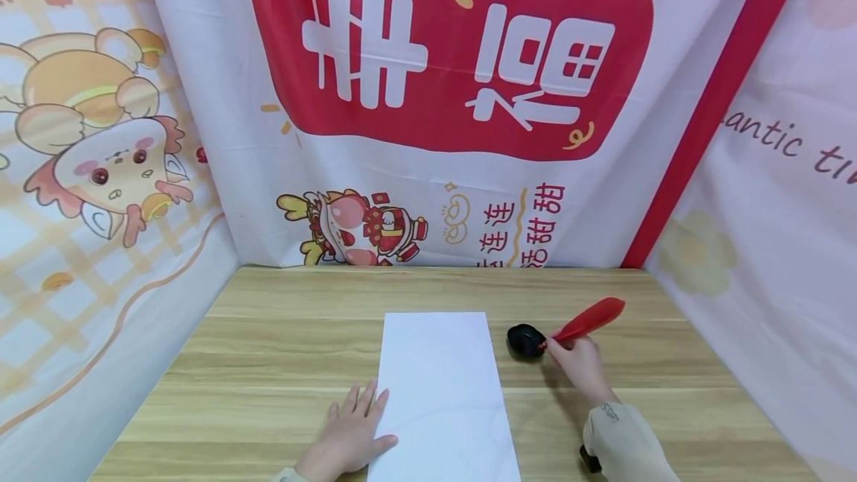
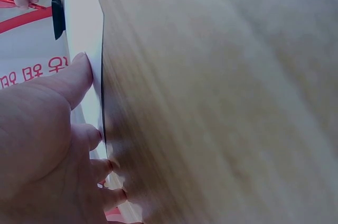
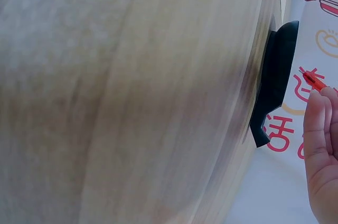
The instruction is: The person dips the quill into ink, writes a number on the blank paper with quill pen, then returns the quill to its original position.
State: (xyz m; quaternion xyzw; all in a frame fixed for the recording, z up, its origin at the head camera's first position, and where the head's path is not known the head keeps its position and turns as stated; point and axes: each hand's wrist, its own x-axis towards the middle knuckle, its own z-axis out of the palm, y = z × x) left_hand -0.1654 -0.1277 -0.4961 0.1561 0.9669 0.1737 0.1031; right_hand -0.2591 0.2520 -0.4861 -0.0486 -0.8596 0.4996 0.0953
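Our right hand (image 1: 577,364) pinches the shaft of a red feather quill (image 1: 589,321), fingers curled round its lower end, with the vane slanting up and to the right and the tip down at a small black inkwell (image 1: 525,341); from the head view we cannot tell whether the tip is inside it. The right wrist view shows the same inkwell (image 3: 274,81) on the wood, with the quill's red end (image 3: 315,81) just beside our fingertips (image 3: 317,129). The inkwell stands just right of a white sheet of paper (image 1: 443,393), which lies lengthwise in the middle of the wooden table (image 1: 268,348). Our left hand (image 1: 351,434) lies flat with fingers spread and straight on the near left edge of the sheet, the thumb (image 2: 74,76) pressing on the paper (image 2: 84,34). Printed red and white banners (image 1: 448,50) hang behind the table and at both sides.
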